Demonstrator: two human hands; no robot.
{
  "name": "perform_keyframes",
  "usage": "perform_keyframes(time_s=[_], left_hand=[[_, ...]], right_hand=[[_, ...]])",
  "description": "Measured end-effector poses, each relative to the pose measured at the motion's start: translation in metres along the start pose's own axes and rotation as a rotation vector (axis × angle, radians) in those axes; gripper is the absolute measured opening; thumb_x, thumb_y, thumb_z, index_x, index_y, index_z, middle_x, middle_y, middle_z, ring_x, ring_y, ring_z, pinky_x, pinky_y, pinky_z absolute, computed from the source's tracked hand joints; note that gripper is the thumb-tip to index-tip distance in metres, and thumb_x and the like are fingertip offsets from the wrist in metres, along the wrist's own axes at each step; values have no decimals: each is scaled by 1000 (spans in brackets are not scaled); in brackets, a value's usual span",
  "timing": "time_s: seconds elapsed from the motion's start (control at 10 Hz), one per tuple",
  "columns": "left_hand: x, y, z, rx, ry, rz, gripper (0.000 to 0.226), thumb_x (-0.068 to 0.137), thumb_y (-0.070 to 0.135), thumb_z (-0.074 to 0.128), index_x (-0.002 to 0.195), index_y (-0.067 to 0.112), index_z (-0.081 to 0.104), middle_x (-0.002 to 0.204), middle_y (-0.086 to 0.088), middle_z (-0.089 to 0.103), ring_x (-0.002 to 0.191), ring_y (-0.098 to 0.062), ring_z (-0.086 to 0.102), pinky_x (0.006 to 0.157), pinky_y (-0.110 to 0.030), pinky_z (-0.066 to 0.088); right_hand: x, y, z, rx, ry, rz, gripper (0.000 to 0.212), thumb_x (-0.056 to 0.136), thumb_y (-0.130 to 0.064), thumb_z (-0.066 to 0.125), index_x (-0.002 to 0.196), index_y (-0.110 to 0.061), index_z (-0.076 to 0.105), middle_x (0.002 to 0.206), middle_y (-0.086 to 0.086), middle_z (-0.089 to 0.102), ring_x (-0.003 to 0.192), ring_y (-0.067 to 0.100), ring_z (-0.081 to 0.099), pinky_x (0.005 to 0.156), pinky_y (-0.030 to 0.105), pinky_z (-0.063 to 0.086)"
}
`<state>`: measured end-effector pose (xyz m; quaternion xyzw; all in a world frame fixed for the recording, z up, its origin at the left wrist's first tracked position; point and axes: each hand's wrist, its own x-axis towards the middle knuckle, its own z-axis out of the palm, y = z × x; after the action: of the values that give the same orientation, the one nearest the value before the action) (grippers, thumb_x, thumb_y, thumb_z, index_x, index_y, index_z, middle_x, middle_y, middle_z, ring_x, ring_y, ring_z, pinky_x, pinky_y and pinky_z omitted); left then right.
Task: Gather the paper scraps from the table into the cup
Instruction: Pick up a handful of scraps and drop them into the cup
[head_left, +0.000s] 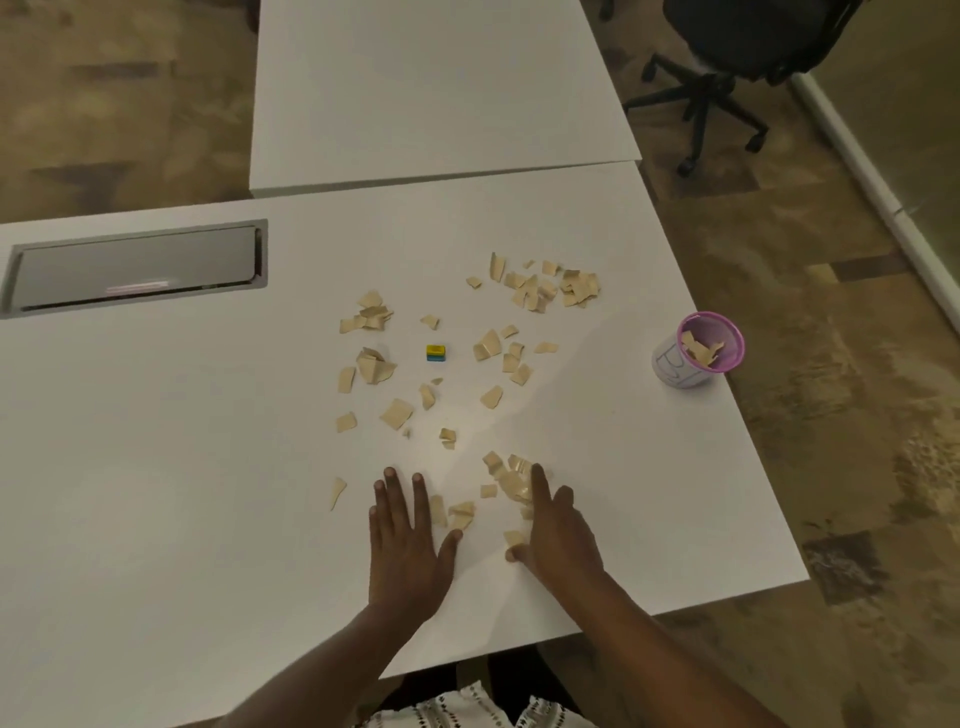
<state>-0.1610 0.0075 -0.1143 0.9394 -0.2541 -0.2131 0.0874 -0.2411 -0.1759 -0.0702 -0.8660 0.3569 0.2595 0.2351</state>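
Several tan paper scraps (397, 413) lie scattered over the middle of the white table (182, 493), with a denser heap (550, 288) at the far right. A white cup with a pink rim (698, 351) stands near the table's right edge and holds a few scraps. My left hand (405, 540) lies flat on the table, fingers straight, beside some scraps (457, 514). My right hand (558, 530) rests with straight fingers against a small pile of scraps (511, 480), its thumb touching one scrap (514, 538).
A small yellow, green and blue block (436, 353) sits among the scraps. A grey cable hatch (140, 270) is set into the table at the left. A second white table (431, 88) adjoins behind. A black office chair (727, 67) stands on the floor at the far right.
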Motion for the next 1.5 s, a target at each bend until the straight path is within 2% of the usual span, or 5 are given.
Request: perform_keyframes(time_s=[0.3, 0.6, 0.8, 1.1, 1.5], left_hand=[[16, 10, -6, 1, 14, 145, 72, 105, 49, 19, 160, 15, -12, 166, -12, -25, 155, -31, -19, 126, -55, 12], [12, -1, -19, 18, -34, -36, 83, 101, 58, 36, 161, 20, -8, 164, -22, -24, 154, -44, -15, 125, -59, 8], [2, 5, -22, -64, 45, 233, 63, 96, 17, 66, 154, 11, 40, 161, -28, 24, 149, -47, 25, 108, -51, 49], [12, 7, -39, 132, -13, 499, 80, 67, 12, 93, 140, 14, 61, 136, -24, 62, 118, -39, 66, 77, -37, 62], [33, 5, -47, 175, 124, 741, 46, 67, 4, 89, 109, 2, 72, 96, -13, 70, 77, -24, 66, 54, -29, 55]], right_hand=[[23, -26, -7, -3, 249, -186, 81, 85, -40, 73, 149, -21, 27, 130, 11, 47, 115, 29, 54, 85, 35, 52], [30, -19, -4, -184, 39, -390, 97, 91, -33, 64, 156, -34, -8, 164, 8, -17, 150, 43, -10, 115, 53, 30], [27, -26, 2, -197, 70, -407, 65, 100, -1, 32, 157, -27, 15, 167, 4, -3, 152, 34, -3, 99, 46, 48], [26, -33, -3, -157, 168, -410, 40, 105, -18, 39, 144, -17, 43, 153, 12, 32, 136, 30, 38, 94, 45, 53], [34, -27, -5, -102, 256, -414, 26, 100, -14, 46, 124, -11, 56, 133, 12, 50, 113, 33, 52, 81, 43, 55]])
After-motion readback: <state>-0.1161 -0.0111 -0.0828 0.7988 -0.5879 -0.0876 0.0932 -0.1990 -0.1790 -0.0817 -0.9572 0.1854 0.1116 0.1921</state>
